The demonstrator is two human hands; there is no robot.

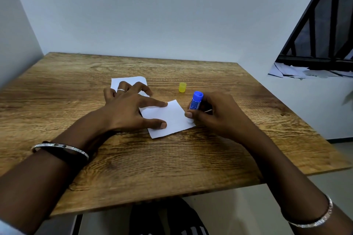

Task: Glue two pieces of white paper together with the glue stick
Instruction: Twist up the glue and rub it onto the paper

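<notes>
Item 1, wooden table [172,168]: bare grain along the near edge, both forearms reaching in over it.

Item 2, near sheet of white paper [172,118]: lies flat at mid-table, turned cornerwise to the near edge.

Item 3, left hand [131,112]: spread open, clamped on nothing; forefinger and thumb press the sheet's left side flat.

Item 4, right hand [215,114]: closed around the glue stick [195,102], a blue tube. Its long axis stands near upright, leaning slightly; the base points up and away, and the white tip meets the sheet's right corner. The unglued face lies leftward from that tip, toward the left hand, so the coming stroke probably runs that way.

Item 5, second sheet of white paper [131,81]: farther back, partly under the left hand's outer fingers, well within that hand's reach.

Item 6, yellow cap [182,87]: upright beyond the right hand, apart from both sheets.
</notes>
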